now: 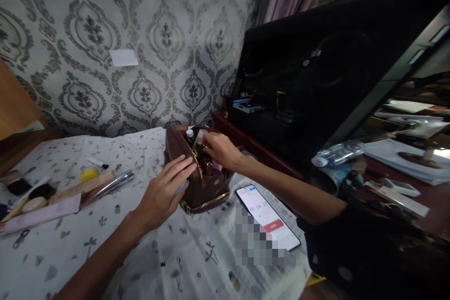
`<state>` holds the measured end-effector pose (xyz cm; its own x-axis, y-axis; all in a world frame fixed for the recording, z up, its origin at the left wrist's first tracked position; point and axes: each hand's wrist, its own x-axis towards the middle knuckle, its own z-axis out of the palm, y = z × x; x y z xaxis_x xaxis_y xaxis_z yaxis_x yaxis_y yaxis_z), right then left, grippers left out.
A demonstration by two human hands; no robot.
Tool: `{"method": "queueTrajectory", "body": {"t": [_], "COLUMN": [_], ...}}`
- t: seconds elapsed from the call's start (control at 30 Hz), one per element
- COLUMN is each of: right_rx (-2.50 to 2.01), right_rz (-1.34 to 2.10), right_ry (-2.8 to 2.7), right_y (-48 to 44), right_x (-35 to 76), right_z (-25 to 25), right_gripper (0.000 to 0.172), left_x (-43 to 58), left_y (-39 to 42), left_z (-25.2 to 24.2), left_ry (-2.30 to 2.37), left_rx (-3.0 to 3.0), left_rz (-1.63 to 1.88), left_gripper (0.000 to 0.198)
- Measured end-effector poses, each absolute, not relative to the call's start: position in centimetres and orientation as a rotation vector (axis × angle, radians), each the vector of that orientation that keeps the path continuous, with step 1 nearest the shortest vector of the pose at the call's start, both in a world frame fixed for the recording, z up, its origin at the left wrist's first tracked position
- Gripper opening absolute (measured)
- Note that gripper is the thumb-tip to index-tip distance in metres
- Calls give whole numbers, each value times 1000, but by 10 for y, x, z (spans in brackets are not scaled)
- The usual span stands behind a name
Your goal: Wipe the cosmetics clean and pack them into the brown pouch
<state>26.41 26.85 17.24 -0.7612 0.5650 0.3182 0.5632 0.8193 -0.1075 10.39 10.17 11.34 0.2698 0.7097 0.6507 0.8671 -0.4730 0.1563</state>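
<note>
A brown zippered bag stands unzipped on a patterned white cloth. Inside it show a small bottle with a white cap and other items too crowded to tell apart. My left hand rests against the bag's near left side, its fingers stretched out over the zipper edge. At the opening, my right hand has its fingers bent down into the bag; their tips are partly hidden, and what they hold is too small to name. Beside the bag lies a phone with a timer on its lit screen.
Cosmetics lie at the left, among them a pink tube, a yellow-lidded item and a silvery tube. A large black screen and a plastic bottle stand or lie at the right. Patterned wallpaper is behind.
</note>
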Motion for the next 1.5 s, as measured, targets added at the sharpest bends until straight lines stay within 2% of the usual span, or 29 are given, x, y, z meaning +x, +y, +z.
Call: {"method": "queueTrajectory", "body": {"t": [0.67,0.87,0.93,1.23,1.5], "right_rx": [-857,-838,-799,-494,-469], "right_rz": [-38,35,72,464,590], "right_ry": [-2723,-2554,-2494,-2126,-2233], "right_y": [274,256,237,116,114], "right_x": [265,272,274,283,287], "right_z": [172,180,178,107,61], "right_gripper": [18,8,9,22,23], "left_x": [102,101,100,95,99], "left_y": [100,100,100,97,88], "left_z": [112,112,112,118,124], "left_ry": [-1464,-1469,-1468,-1455,-1494], "left_rx": [-2313,-2323,-2324,-2347,-2279], "left_rz": [-945,-947,-948,-918,-855], "left_gripper": [50,51,50,48,51]}}
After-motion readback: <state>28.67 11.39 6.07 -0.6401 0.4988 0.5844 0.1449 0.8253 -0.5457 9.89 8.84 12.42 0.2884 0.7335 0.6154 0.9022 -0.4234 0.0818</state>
